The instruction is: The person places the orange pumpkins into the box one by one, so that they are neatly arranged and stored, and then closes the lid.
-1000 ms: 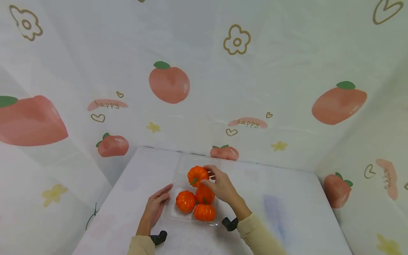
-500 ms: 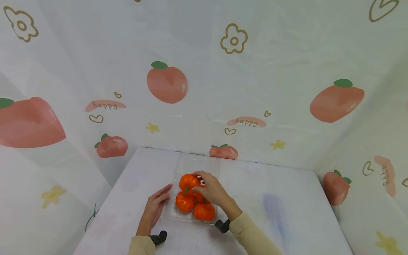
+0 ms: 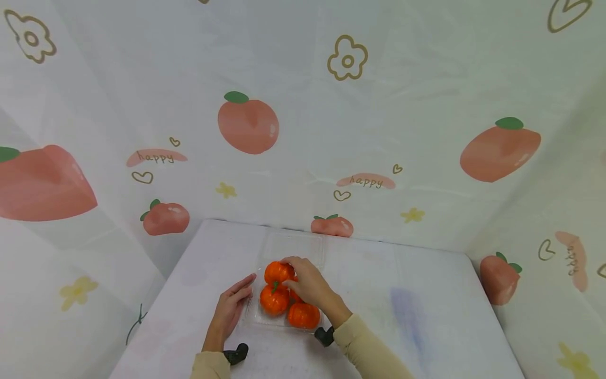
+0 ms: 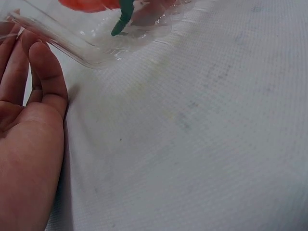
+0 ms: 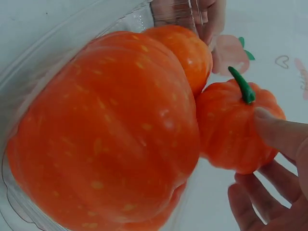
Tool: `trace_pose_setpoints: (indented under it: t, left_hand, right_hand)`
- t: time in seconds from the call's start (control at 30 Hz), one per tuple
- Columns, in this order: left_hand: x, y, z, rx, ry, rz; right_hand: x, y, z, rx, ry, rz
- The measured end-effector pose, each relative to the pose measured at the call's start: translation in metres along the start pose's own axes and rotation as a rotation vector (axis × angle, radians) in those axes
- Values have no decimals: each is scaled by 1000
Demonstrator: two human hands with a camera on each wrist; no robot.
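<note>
My right hand (image 3: pixel 310 281) holds a small orange pumpkin (image 3: pixel 278 272) with a green stem, thumb on top near the stem and fingers beneath in the right wrist view (image 5: pixel 231 127). It sits at the rear left of a clear plastic clamshell box (image 3: pixel 255 320), against another pumpkin (image 3: pixel 274 300). A third pumpkin (image 3: pixel 304 316) lies at the box's front right; one more is mostly hidden behind my right hand. My left hand (image 3: pixel 229 308) lies along the box's left side, fingers extended; in the left wrist view its fingertips are right at the clear wall (image 4: pixel 77 53).
The box's clear lid (image 3: pixel 293 247) lies folded back towards the rear wall. White cloth covers the table (image 3: pixel 369 316), with a bluish stain (image 3: pixel 407 321) on the right. White fruit-printed sheets (image 3: pixel 303 158) enclose the back and sides. Dark camera mounts (image 3: pixel 236 353) sit at both wrists.
My right hand has carried the pumpkin left and towards me, from the rear middle of the box to beside the left pumpkin. My left hand has stayed in place.
</note>
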State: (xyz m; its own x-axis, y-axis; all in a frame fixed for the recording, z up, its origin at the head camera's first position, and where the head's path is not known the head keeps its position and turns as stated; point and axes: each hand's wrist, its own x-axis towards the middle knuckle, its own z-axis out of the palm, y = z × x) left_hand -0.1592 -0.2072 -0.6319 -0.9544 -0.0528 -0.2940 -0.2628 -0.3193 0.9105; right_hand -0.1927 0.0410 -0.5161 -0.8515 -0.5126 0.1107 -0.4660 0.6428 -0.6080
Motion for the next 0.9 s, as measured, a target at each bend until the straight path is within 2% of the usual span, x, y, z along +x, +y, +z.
trace_pose_setpoints:
  t: [0.23, 0.47, 0.63, 0.9]
  left_hand:
    - [-1, -1, -2, 24, -9, 1]
    - [0, -3, -2, 26, 5, 9]
    - [0, -3, -2, 15, 9, -10]
    - [0, -1, -1, 24, 9, -11]
  right_hand:
    - [1, 1, 7, -52, -35, -4]
    - [1, 3, 10, -56, -27, -27]
    - [0, 4, 9, -125, -13, -67]
    - [-4, 6, 10, -196, -45, -85]
